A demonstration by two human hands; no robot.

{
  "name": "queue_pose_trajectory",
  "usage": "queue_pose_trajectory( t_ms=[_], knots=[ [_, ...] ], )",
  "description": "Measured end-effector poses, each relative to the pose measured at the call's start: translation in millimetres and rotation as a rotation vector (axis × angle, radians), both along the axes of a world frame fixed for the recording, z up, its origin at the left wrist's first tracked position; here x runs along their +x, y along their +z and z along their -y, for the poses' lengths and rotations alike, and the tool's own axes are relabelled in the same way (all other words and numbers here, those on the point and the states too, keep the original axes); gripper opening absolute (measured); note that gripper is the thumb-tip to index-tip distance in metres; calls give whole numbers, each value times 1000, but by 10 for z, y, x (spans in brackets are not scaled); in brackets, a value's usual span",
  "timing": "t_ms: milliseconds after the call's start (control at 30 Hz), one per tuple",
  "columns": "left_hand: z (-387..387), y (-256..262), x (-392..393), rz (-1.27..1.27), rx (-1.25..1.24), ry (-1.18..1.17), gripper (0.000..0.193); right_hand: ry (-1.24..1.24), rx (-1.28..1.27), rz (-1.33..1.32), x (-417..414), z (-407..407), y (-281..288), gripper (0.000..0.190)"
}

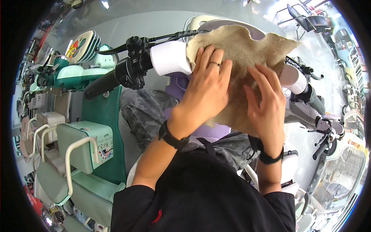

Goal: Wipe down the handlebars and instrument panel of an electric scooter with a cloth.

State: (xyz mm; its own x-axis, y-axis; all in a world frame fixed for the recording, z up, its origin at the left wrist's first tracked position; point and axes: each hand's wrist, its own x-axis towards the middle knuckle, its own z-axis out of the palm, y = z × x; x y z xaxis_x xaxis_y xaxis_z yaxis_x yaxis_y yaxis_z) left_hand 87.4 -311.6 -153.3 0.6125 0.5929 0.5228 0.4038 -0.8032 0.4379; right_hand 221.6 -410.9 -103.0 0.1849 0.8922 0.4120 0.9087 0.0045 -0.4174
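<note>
A beige, rough-textured cloth (232, 43) with ragged, wavy edges drapes over the middle of a scooter's handlebar, hiding what lies beneath. My left hand (207, 84) lies on the cloth's left part, fingers slightly apart; a ring is on one finger. To the right, my right hand (266, 95) is over the cloth with thumb and fingers spread and slightly blurred. Whether its fingertips press the cloth is unclear. A white handlebar cover (171, 58) leads left to a black grip (101, 79) and brake lever (111, 50). The opposite white cover (294, 78) shows beyond my right hand.
A green scooter (103, 116) with a pale green top box (84, 142) stands close on my left. Another scooter's handlebar (324, 133) and a wire basket (345, 174) are on my right. A black chair (313, 21) stands farther off. Purple bodywork (211, 132) shows between my knees.
</note>
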Motion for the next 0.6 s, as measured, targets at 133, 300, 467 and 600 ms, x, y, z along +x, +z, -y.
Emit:
queue_pose_trajectory(
  t_ms=[133,300,467,600],
  knots=[
    [-123,82,37,-25,27,-113,35,112,-27,-37,23,116,-48,38],
    [127,91,-230,-269,120,-99,51,84,-291,-338,10,129,-22,38],
    [166,221,-294,-354,107,-138,55,40,-32,44,119,-68,-217,42],
    [290,271,-312,-345,44,-159,54,-42,-16,87,54,-152,-277,42]
  ],
)
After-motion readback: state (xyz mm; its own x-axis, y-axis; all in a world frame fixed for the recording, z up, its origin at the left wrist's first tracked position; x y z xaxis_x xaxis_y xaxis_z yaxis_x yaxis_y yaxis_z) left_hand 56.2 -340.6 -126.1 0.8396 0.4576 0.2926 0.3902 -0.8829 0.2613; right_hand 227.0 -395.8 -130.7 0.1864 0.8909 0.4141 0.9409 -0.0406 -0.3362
